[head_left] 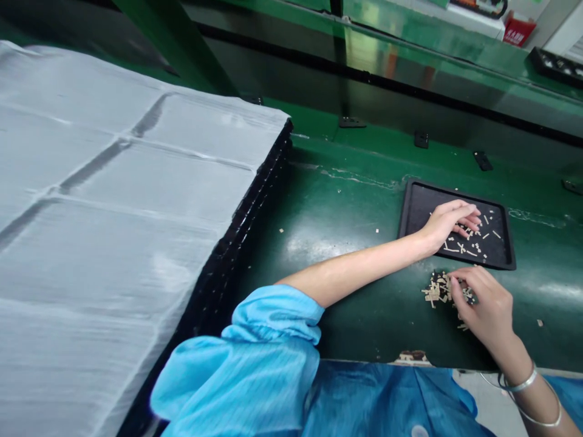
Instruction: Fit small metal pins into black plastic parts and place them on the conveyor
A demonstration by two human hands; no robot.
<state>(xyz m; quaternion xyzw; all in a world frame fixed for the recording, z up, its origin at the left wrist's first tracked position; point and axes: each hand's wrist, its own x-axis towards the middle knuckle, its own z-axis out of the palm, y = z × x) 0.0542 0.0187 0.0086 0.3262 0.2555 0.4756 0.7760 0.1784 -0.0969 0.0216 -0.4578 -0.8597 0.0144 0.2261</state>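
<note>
With my left hand loosely spread over the black tray, I seem to be picking through the pile of small pieces on the green table with my right hand, pinching what I cannot tell, so next calls for light fingers.

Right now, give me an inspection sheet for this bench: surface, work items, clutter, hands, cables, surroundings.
Surface: green worktop, scuffed, near edge chipped.
Work items: black tray with small pale pieces scattered inside; mixed pale and dark pile outside its near side.
Clutter: stray pale bits on the worktop; flat black parts toward the far side.
Left hand: over the tray, fingers loosely curled; hold unclear.
Right hand: at the pile, thumb near forefinger; hold unclear.
Cables: nothing seen.
Surroundings: sheet-topped stack at left; red box upper right.
</note>
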